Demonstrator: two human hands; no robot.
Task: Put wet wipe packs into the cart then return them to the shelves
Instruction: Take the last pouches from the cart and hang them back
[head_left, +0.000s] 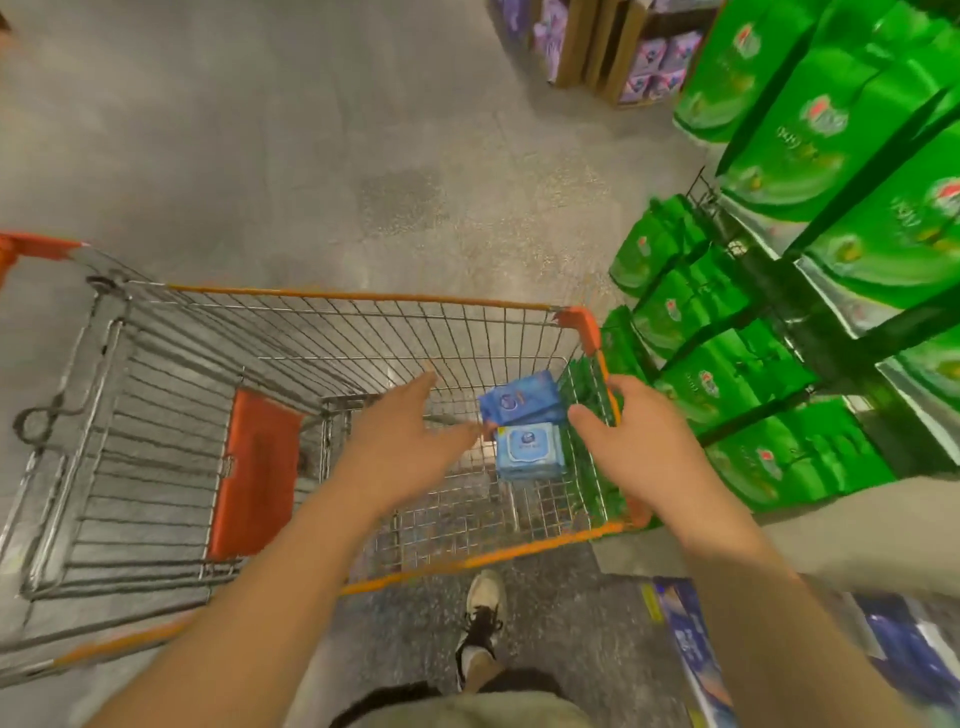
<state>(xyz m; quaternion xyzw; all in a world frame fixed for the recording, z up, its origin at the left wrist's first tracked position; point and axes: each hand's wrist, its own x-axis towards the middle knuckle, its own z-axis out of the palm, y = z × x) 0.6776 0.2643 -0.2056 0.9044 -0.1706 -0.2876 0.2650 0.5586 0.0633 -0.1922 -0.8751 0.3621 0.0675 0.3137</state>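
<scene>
Two soft blue plastic wet wipe packs (524, 426) lie flat, perhaps touching, in the orange-rimmed wire cart (363, 297), long axes toward two o'clock. Left hand (410, 436) and right hand (636, 441), spread empty, flank them.

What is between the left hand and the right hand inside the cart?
In the head view, two blue wet wipe packs lie in the cart between the left hand and right hand.

wipe packs: two | dark blue pack (519, 399) tilted, far right corner of cart (363, 297) | light blue pack (529, 450) just nearer, touching it
</scene>
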